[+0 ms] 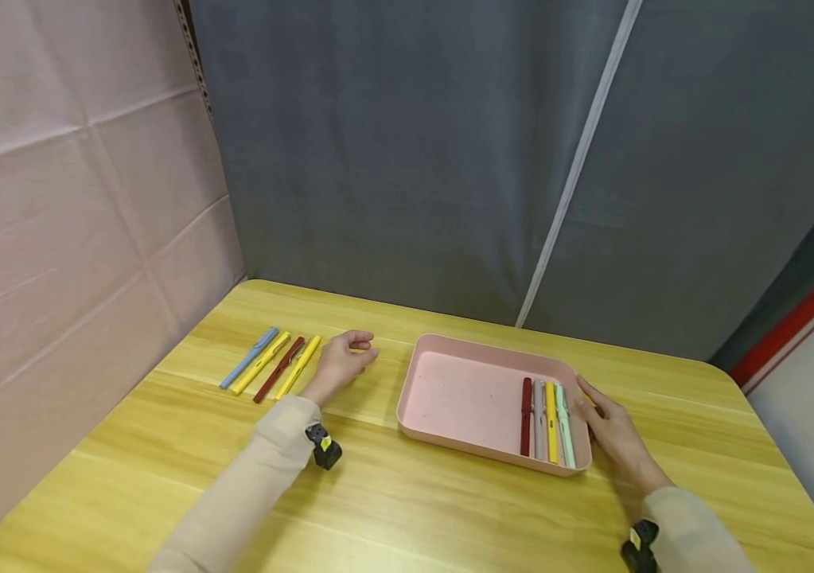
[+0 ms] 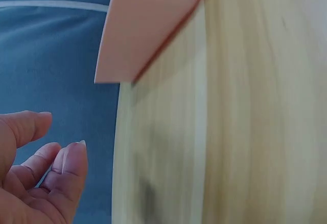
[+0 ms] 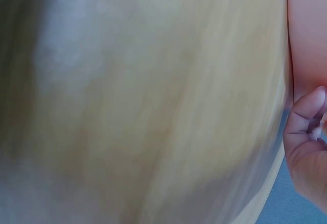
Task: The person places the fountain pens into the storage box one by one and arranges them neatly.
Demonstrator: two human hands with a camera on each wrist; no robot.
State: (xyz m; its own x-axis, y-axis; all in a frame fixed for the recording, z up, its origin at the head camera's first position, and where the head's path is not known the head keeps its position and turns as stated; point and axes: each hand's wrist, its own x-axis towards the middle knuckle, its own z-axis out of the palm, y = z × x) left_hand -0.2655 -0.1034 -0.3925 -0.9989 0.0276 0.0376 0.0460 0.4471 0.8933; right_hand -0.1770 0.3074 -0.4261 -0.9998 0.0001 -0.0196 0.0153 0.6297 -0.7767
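Observation:
My left hand (image 1: pixel 344 363) hovers over the table between a row of pens and the pink tray (image 1: pixel 449 341), its fingers loosely bent and nothing in them. Just to its left lie a blue pen (image 1: pixel 249 358), a dark red pen (image 1: pixel 279 369) and two yellow pens, side by side at a slant. The right hand (image 1: pixel 617 434) grips the tray's right rim, fingers along the outer wall and thumb at the edge. Inside the tray, along its right end, are a dark red pen (image 1: pixel 525 416), a lilac-grey pen (image 1: pixel 539 419), a yellow pen (image 1: pixel 551 422) and a mint green pen (image 1: pixel 565 426).
The wooden table (image 1: pixel 407 509) has rounded far corners. A grey curtain (image 1: pixel 407 159) with a pale strip hangs behind it, and a light pink cloth (image 1: pixel 91 239) covers the left side. Each wrist wears a small black camera (image 1: pixel 324 447).

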